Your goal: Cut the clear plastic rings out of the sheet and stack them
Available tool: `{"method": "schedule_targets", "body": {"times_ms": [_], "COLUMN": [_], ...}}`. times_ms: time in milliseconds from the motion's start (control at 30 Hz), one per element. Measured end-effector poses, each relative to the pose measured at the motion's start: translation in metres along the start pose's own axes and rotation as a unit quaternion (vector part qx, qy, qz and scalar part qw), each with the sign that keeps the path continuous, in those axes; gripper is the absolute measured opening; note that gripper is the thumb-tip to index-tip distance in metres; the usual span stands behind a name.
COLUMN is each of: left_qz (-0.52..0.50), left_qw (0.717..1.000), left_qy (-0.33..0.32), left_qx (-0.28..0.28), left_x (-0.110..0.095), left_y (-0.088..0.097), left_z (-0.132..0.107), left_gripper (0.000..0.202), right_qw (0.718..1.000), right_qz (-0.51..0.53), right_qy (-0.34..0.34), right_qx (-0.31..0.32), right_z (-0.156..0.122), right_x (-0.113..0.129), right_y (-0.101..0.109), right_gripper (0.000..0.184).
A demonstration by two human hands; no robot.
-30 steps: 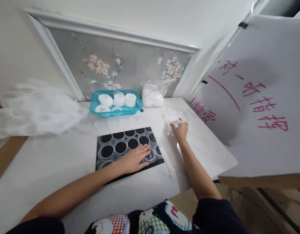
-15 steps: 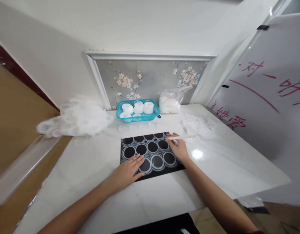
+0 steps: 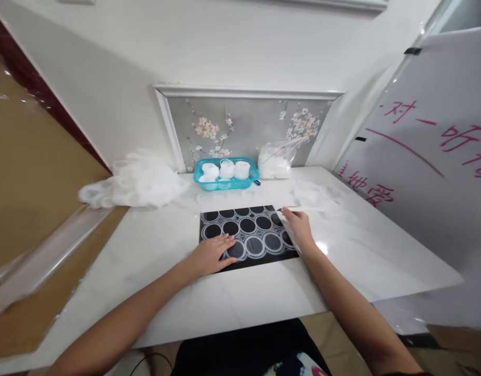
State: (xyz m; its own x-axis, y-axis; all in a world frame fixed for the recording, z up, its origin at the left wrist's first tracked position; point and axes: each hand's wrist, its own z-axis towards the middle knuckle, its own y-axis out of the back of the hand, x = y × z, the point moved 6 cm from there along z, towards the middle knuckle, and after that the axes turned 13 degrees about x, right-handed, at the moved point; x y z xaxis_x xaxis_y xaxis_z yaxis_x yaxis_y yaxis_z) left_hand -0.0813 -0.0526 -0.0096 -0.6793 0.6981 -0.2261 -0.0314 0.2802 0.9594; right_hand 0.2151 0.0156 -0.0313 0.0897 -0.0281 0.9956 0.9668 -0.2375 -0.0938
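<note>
A black sheet (image 3: 240,265) patterned with rows of pale rings lies on the white table. My left hand (image 3: 209,255) rests flat on the sheet's lower left part, fingers spread. At the sheet's upper right corner, my right hand (image 3: 301,227) is closed on a slim white pen-like tool (image 3: 313,209). Its dark tip points left, over or just by the sheet's edge. The tool's exact kind is too small to tell. Faint clear rings or film (image 3: 225,197) lie beyond the sheet's far edge.
A blue basket (image 3: 227,185) with several white rolls stands against the wall, beside a clear bag (image 3: 275,161) of white material. White gauzy rings are heaped (image 3: 141,180) at the left. Thin translucent scraps (image 3: 314,194) lie at the right. A whiteboard (image 3: 428,172) flanks the table's right side.
My right hand has moved slightly right, to the sheet's corner, with the white tool still in it. My left hand stays flat on the sheet. The camera view has shifted.
</note>
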Motion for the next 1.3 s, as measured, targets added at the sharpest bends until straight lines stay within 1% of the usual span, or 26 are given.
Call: {"method": "schedule_targets", "body": {"times_ms": [100,200,333,433,600,767,933,1100,1300], "left_qz": [-0.005,-0.007,-0.003,-0.005,-0.007,-0.008,-0.007,-0.007,-0.002], "left_qw": [1.0,1.0,1.0,1.0,0.999,0.999,0.999,0.999,1.0], "left_qy": [-0.005,-0.012,-0.014,-0.015,-0.033,-0.029,-0.032,-0.028,-0.023], "left_qx": [-0.005,-0.011,-0.007,-0.007,-0.014,-0.017,-0.02,-0.016,-0.014], "left_x": [-0.002,-0.004,-0.006,-0.006,-0.005,-0.004,-0.006,-0.004,-0.006], "left_y": [-0.001,-0.001,0.0,0.001,0.001,-0.002,-0.001,-0.001,-0.001], "left_z": [-0.001,-0.002,-0.003,-0.003,-0.002,-0.002,-0.004,-0.002,-0.003], "left_gripper": [0.052,0.051,0.051,0.052,0.053,0.053,0.052,0.05,0.052], "right_qw": [0.999,0.996,0.99,0.983,0.965,0.961,0.956,0.951,0.948], "right_qz": [-0.032,-0.081,-0.12,-0.164,-0.245,-0.246,-0.257,-0.262,-0.27], "right_qy": [0.009,0.015,0.031,0.038,0.035,0.047,0.049,0.055,0.048], "right_qx": [0.028,0.038,0.064,0.076,0.086,0.119,0.13,0.152,0.162], "right_z": [-0.004,-0.008,-0.008,-0.006,-0.003,-0.003,-0.005,-0.008,-0.009], "right_x": [0.0,0.002,0.003,0.002,0.002,0.001,0.001,0.006,0.006], "right_y": [-0.005,-0.007,-0.009,-0.011,-0.013,-0.017,-0.02,-0.026,-0.028], "right_gripper": [0.034,0.034,0.039,0.042,0.04,0.038,0.036,0.036,0.035]}}
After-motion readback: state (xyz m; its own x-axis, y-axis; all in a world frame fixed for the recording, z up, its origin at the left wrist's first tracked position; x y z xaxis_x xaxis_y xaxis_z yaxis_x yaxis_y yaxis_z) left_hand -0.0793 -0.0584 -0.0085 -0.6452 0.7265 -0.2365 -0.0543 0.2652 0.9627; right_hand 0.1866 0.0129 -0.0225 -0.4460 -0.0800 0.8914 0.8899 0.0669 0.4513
